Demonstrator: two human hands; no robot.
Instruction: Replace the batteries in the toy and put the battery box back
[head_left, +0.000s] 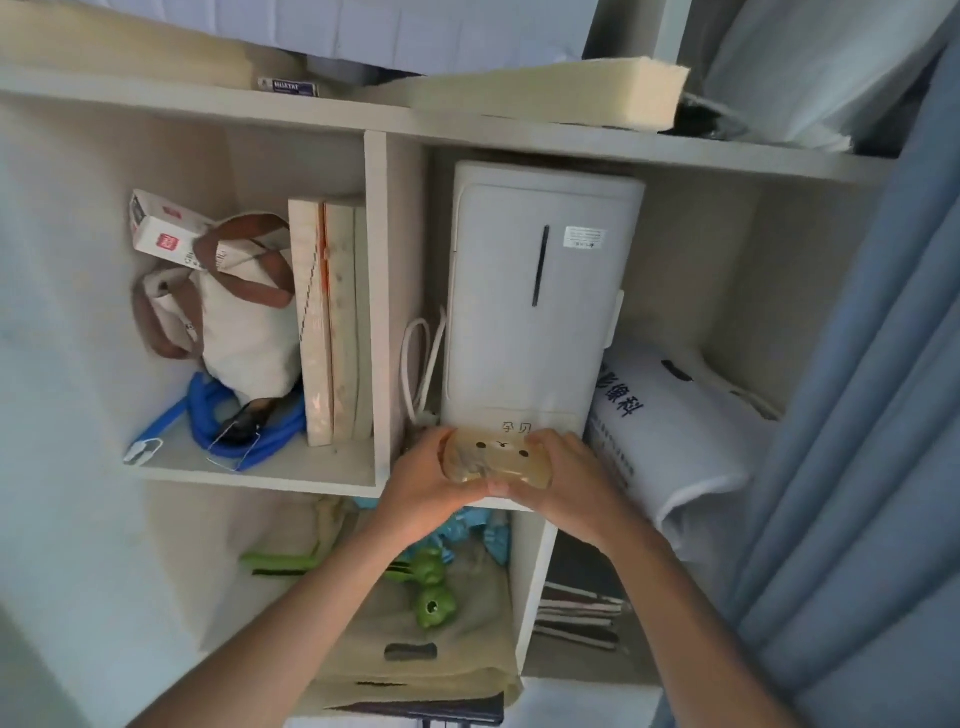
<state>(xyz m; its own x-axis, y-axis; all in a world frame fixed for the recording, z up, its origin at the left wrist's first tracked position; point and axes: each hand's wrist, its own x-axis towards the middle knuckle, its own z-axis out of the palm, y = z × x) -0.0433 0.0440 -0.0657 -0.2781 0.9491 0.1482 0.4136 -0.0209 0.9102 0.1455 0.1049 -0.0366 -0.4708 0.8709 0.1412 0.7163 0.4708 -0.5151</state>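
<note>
A small translucent amber box with a cartoon face on its lid is held between both hands at the front edge of a white shelf, just in front of a tall white appliance. My left hand grips its left end. My right hand grips its right end, thumb under the front edge. What is inside the box cannot be made out. No toy or loose batteries are clearly in view.
The left compartment holds a canvas bag, a blue cord, books and a small white carton. A white bag with printed characters lies to the right. Green toys sit on the lower shelf. A blue curtain hangs at right.
</note>
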